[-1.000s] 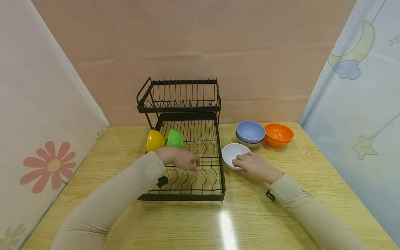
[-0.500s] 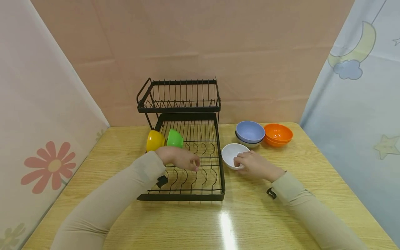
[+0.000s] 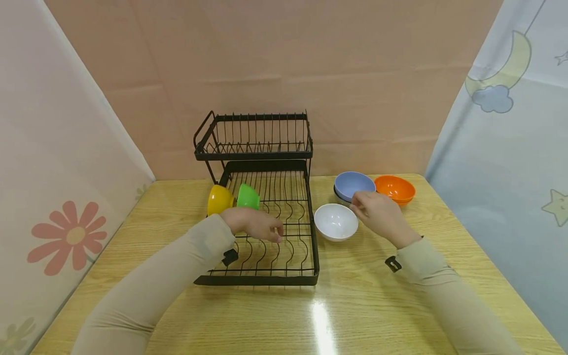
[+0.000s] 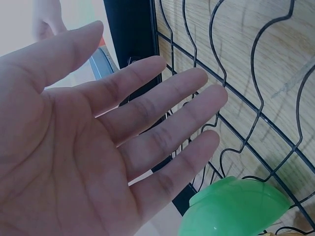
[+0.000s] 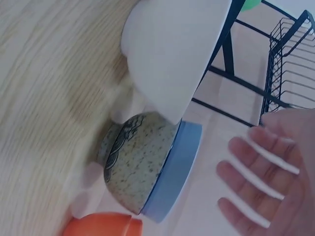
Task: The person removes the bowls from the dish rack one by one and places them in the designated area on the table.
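Observation:
My left hand (image 3: 255,224) hovers over the lower tier of a black dish rack (image 3: 262,280), holding nothing; its fingers look extended in the left wrist view. A green bowl (image 3: 248,196) and a yellow bowl (image 3: 219,200) sit on their sides in that tier, just beyond it. Right of the rack a white bowl (image 3: 336,223) stands upright on the table. My right hand (image 3: 379,215) is raised beside it, holding nothing, with loosely bent fingers. Behind it a blue bowl (image 3: 350,183) is nested in a speckled bowl (image 5: 135,162), which the hand partly covers in the head view.
Orange stacked bowls (image 3: 396,188) stand right of the blue one, near the table's back edge. The rack's upper tier (image 3: 255,156) rises at the rear. A curtain hangs behind the table, with patterned sheets on both sides.
My right hand has let go of the white bowl's rim and moved up and right, towards the blue bowl. The white bowl stays in place. My left hand has not visibly moved.

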The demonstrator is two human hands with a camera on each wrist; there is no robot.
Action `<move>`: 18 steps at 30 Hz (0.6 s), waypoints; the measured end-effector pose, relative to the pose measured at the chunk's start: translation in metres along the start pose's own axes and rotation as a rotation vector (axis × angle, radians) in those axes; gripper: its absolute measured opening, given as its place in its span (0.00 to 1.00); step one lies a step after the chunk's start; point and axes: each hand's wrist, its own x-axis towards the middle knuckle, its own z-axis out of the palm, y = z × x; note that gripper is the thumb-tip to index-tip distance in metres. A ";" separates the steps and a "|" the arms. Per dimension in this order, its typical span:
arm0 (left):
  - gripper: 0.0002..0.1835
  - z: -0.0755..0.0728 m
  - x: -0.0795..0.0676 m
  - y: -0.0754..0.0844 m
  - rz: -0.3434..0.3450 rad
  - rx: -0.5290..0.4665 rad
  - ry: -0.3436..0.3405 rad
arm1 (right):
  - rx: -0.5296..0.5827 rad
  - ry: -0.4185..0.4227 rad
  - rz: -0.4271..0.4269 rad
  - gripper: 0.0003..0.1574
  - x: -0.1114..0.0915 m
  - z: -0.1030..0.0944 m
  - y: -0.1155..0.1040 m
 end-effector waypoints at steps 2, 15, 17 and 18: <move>0.24 0.000 0.000 0.000 0.001 0.004 0.002 | -0.019 -0.034 0.061 0.06 -0.002 -0.001 0.003; 0.24 0.003 -0.001 -0.005 0.016 0.012 0.010 | -0.017 -0.536 0.222 0.05 -0.014 0.002 0.014; 0.24 0.005 -0.001 -0.008 0.023 0.000 0.027 | -0.005 -0.541 0.226 0.06 -0.015 0.003 0.015; 0.23 0.006 -0.001 -0.010 0.024 -0.014 0.051 | -0.001 -0.541 0.228 0.06 -0.015 0.004 0.015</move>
